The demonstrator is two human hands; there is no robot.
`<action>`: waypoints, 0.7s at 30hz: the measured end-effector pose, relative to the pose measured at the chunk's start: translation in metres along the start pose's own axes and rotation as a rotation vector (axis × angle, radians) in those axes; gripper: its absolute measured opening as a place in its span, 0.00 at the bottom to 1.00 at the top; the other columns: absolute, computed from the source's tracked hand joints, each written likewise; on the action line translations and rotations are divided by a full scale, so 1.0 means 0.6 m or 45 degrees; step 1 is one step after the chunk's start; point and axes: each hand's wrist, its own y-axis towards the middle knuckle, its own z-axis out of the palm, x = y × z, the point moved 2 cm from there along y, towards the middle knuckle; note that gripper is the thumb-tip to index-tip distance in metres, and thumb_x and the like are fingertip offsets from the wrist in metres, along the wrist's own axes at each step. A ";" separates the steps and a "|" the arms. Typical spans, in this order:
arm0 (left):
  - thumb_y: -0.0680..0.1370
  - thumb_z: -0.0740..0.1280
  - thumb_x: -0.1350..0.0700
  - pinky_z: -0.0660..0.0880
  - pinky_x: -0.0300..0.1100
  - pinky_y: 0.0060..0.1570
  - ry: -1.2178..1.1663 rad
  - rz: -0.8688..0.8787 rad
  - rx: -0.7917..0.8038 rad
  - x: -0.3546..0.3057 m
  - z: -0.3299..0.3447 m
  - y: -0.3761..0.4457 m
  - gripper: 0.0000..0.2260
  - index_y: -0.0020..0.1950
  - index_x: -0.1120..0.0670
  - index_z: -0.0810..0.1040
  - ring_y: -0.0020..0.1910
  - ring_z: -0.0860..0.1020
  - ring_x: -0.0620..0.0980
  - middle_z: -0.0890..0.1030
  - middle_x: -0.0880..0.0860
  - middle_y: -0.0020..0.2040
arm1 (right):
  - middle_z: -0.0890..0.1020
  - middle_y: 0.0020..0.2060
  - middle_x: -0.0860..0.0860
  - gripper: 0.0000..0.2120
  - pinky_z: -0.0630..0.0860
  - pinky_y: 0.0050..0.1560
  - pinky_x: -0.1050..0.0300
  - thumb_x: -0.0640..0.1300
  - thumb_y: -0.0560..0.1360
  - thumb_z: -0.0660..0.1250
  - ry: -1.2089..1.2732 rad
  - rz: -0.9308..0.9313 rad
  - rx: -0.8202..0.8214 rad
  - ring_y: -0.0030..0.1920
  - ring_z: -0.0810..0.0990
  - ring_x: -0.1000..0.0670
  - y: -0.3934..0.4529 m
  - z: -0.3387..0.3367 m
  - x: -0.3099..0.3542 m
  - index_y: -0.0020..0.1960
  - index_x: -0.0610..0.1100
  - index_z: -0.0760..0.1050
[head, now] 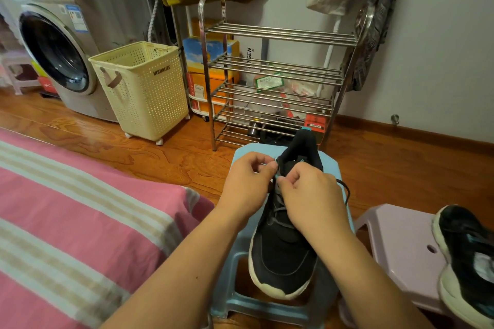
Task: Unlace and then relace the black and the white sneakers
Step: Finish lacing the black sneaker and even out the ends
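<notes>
Hands (247,184) on sneaker (283,248) lace (344,191)

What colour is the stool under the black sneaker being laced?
Light blue stool, under the black sneaker; seen in the head view, the only one.

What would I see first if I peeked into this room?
First, two hands, the left hand and right hand, pinching the lace of a black sneaker on a blue stool in the middle. Behind them stand a cream laundry basket and a shiny metal shoe rack.
</notes>
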 end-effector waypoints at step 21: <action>0.84 0.60 0.62 0.72 0.36 0.31 -0.858 0.236 -1.381 -0.064 -0.198 0.056 0.04 0.51 0.54 0.70 0.29 0.73 0.39 0.74 0.50 0.40 | 0.84 0.39 0.51 0.13 0.77 0.40 0.57 0.43 0.85 0.55 0.652 0.050 0.280 0.34 0.82 0.52 0.016 -0.011 -0.028 0.55 0.51 0.79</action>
